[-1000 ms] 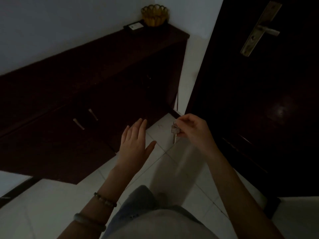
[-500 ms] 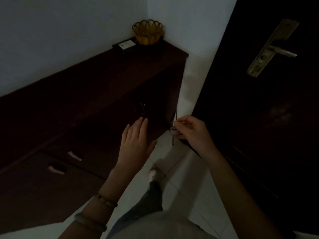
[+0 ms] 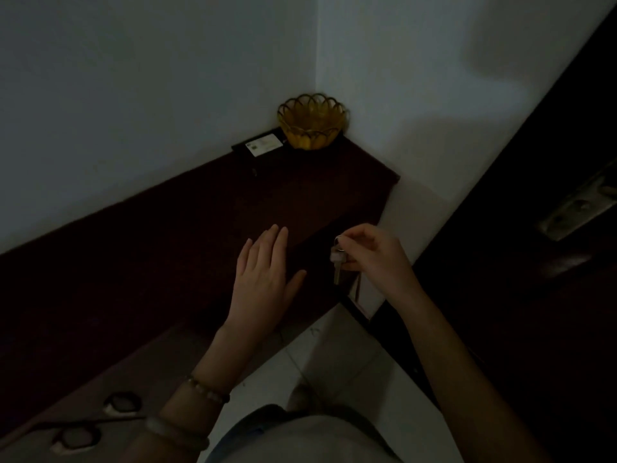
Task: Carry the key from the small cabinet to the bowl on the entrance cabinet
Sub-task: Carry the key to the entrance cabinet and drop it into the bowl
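Your right hand (image 3: 374,253) pinching the key (image 3: 337,262) by its ring, blade dangling off the entrance cabinet's (image 3: 300,195) front-right corner, left hand (image 3: 263,279) hovering spread flat, holding nothing, amber bowl (image 3: 312,123) sitting at the dim back-right corner, its inside too dark to read.

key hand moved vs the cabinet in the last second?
Yes. The right hand with the key has advanced from over the floor tiles to the cabinet end, toward the yellow bowl.
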### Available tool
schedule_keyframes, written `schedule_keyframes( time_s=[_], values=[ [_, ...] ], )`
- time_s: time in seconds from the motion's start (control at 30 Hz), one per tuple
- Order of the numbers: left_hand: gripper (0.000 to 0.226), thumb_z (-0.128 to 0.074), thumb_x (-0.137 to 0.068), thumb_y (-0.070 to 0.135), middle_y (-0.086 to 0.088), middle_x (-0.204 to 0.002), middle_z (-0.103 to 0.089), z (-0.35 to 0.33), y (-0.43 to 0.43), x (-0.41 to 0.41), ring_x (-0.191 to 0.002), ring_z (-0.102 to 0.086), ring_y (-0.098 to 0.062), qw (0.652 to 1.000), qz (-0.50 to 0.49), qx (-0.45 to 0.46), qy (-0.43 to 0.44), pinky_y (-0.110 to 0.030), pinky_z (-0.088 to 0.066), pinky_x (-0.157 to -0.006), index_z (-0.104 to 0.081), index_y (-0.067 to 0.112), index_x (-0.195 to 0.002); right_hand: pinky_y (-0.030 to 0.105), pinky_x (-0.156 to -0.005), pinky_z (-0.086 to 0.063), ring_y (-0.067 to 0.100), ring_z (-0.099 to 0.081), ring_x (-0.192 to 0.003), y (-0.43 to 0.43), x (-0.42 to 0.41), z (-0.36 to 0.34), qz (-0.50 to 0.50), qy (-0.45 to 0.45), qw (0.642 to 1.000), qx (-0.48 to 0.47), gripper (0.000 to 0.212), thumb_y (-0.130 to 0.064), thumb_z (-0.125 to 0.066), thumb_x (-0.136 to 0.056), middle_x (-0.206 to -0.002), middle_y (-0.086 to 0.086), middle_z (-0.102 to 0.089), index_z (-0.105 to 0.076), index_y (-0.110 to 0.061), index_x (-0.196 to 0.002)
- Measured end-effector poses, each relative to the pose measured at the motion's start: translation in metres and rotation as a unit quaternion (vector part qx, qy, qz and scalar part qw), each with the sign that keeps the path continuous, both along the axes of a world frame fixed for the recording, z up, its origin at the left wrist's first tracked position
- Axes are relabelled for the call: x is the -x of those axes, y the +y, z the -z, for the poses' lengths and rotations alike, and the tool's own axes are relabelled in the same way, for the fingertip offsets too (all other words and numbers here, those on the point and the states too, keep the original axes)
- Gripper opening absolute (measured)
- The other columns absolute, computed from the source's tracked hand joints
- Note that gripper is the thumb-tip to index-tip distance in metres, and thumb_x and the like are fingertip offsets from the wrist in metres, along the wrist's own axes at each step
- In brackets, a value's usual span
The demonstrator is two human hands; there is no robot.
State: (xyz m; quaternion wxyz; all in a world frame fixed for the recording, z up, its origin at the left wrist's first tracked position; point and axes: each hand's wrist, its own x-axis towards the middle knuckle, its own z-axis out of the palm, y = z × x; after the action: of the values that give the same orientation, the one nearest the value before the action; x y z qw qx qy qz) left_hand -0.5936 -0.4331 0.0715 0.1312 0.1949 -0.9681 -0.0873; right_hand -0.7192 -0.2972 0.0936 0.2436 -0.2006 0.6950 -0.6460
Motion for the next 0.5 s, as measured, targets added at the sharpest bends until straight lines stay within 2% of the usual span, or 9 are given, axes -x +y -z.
schedule_keyframes(
  time_s=[0.17, 0.37, 0.5],
  values=[
    [0.07, -0.062, -0.085, 0.036, -0.019, -0.144, -0.038, -0.001, -0.018, 0.038, -0.131, -0.037, -0.031, 1.0, -0.019, 0.01, -0.009, -0.046, -0.022, -0.111, -0.032, 0.003, -0.139, 0.021, -0.062, -0.057, 0.01, -0.069, -0.073, -0.02, 0.044, 0.001, -0.015, -0.014, 1.0, 0.002, 0.012, -0.012, -0.06, -0.086, -0.078, 0.0, -0.068, -0.066, -0.018, -0.078],
    [0.073, -0.063, -0.083, 0.037, -0.019, -0.145, -0.037, 0.001, -0.034, 0.085, -0.132, -0.036, -0.032, 0.998, -0.065, 0.007, -0.01, -0.041, -0.015, -0.11, -0.03, 0.005, -0.139, 0.019, -0.061, -0.055, 0.012, -0.069, -0.076, -0.045, 0.104, 0.002, -0.064, -0.016, 0.998, 0.0, 0.011, -0.013, -0.06, -0.086, -0.083, 0.004, -0.069, -0.066, -0.02, -0.079],
    [0.072, -0.066, -0.081, 0.034, -0.021, -0.142, -0.041, -0.001, -0.046, 0.119, -0.128, -0.041, -0.034, 0.995, -0.101, 0.005, 0.01, -0.046, -0.025, -0.108, -0.034, 0.003, -0.137, 0.022, -0.062, -0.056, 0.013, -0.07, -0.077, -0.068, 0.15, -0.001, -0.099, -0.024, 0.995, -0.002, 0.013, -0.013, -0.06, -0.085, -0.084, 0.002, -0.069, -0.066, -0.022, -0.079]
  ],
)
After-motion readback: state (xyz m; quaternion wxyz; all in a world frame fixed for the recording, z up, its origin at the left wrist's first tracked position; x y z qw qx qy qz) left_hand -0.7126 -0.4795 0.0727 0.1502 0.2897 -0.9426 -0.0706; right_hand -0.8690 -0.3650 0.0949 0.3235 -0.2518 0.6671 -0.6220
